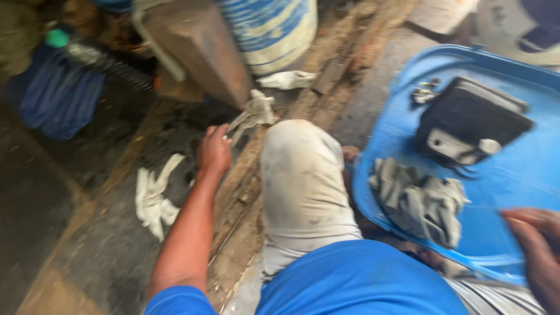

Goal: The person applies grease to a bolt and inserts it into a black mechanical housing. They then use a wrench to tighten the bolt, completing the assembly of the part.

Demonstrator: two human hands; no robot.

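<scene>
The biggest thing here is one blue plastic lid (525,181), lying flat like a tray at the person's right side. On it I count one black block-shaped part (466,119) with a grey metal bracket, one heap of grey rags (420,201) near the lid's left rim, and a few small metal pieces (424,92) by the far rim; they are too blurred to count exactly.

Next in size is one white and blue drum (271,29) standing on the dirty floor (87,256), with one brown slanted metal block (198,49) just beside it. One blue cloth bundle (55,96) lies well to the left.

The person sits low, in a blue shirt, with one knee in grey trousers (303,181) raised in the middle.

On the floor there are two white rags: one crumpled rag (153,198) near the left forearm, and one smaller rag (286,79) near the drum.

The left hand (214,150) is stretched forward with its fingers closed around the handle end of one pale metal tool (252,114), which reaches to the foot of the brown block. The right hand (534,233) is at the near rim of the lid, its fingers bent over the edge; if it truly grips the lid I cannot tell, because the picture is blurred.
</scene>
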